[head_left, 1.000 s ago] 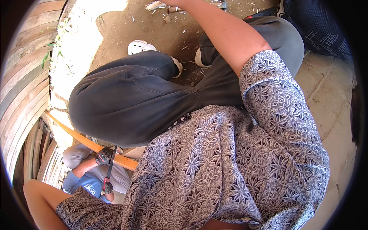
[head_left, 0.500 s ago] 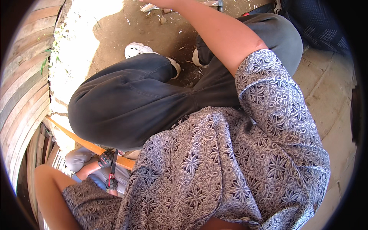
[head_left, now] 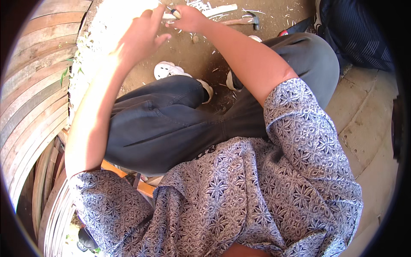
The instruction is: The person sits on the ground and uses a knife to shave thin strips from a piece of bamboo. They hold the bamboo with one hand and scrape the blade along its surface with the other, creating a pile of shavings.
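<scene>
Both hands are at the top of the head view, beyond my knees. My right hand [head_left: 189, 19] is closed around a small wooden-handled tool [head_left: 176, 14] with a dark band; its working end is too small to make out. A pale stick [head_left: 168, 16] lies against the same fingers, pointing left. My left hand [head_left: 143, 36], washed out by sunlight, is beside them with its fingers stretched and the thumb apart. Its fingertips come close to the tool and stick, but whether they touch is unclear.
A hammer [head_left: 239, 21] lies on the dirt near a pale wood strip [head_left: 220, 10] and scattered shavings. White clogs [head_left: 168, 70] are on my feet. A black bag [head_left: 353, 34] stands at far right. Wooden slats [head_left: 38, 73] line the left; an orange beam [head_left: 145, 188] is below my knee.
My left arm has swung up from the lower left, bringing that hand beside my right. The view has shifted, showing the hammer and right hand more fully. The gloved person at lower left is now mostly hidden.
</scene>
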Motion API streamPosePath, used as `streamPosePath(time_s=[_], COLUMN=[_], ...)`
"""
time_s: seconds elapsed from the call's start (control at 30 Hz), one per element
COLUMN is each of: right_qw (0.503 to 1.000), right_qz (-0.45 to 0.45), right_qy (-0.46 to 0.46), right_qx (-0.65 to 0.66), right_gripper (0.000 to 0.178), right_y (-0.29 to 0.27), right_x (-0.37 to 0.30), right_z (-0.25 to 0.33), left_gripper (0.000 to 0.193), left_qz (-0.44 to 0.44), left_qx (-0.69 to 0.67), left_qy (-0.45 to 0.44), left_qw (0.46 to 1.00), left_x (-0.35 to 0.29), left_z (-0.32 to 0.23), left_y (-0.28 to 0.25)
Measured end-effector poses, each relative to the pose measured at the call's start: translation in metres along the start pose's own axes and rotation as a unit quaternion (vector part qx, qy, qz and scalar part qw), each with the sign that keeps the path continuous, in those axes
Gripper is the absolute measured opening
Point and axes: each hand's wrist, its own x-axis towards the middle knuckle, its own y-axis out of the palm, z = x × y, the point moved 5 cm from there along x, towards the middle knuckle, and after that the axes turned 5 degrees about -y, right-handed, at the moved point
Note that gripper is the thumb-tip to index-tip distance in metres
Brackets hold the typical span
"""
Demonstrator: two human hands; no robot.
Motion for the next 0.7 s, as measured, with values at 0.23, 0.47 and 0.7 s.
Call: streamPosePath(time_s=[0.23, 0.47, 0.7], right_qw=[0.998, 0.97, 0.968], right_qz=[0.056, 0.01, 0.077], right_qy=[0.006, 0.223, 0.191], right_qx=[0.027, 0.093, 0.143], right_gripper=[0.062, 0.055, 0.057], right_y=[-0.004, -0.049, -0.013], right_x=[0.002, -0.018, -0.032], right_z=[0.008, -0.047, -0.051], left_gripper=[0.027, 0.027, 0.021], left_qz=[0.057, 0.119, 0.113], left_qx=[0.0, 0.025, 0.001], left_qy=[-0.065, -0.096, -0.085], left_qw=[0.996, 0.988, 0.99], left_x=[0.007, 0.01, 0.01], left_z=[0.016, 0.01, 0.009], left_y=[0.013, 0.0, 0.006])
